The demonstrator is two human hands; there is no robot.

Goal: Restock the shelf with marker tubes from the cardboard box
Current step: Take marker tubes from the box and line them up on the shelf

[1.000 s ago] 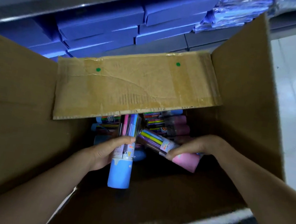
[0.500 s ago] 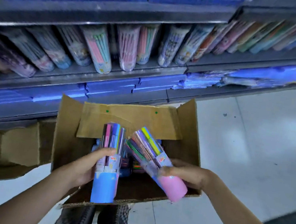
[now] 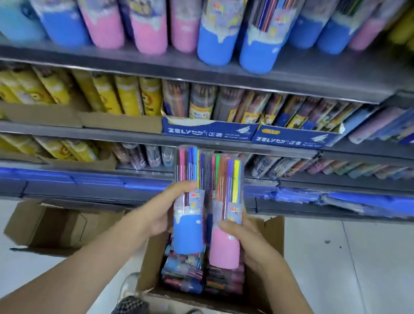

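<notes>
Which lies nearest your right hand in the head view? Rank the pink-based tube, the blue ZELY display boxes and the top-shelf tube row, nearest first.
1. Pink-based tube: gripped in the right hand.
2. Blue ZELY display boxes: middle shelf, above the hand.
3. Top-shelf tube row: highest, farthest.

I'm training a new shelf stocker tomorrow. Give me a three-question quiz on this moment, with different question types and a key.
1. True or false: the left hand holds the blue-based tube.
2. The right hand holds a tube with a base of which colour? A) yellow B) pink C) green
3. Fill in: below the two held tubes, more tubes lie in the open ____ on the floor.

Key
1. True.
2. B, the pink-based tube.
3. Box; its tubes lie stacked inside.
</notes>
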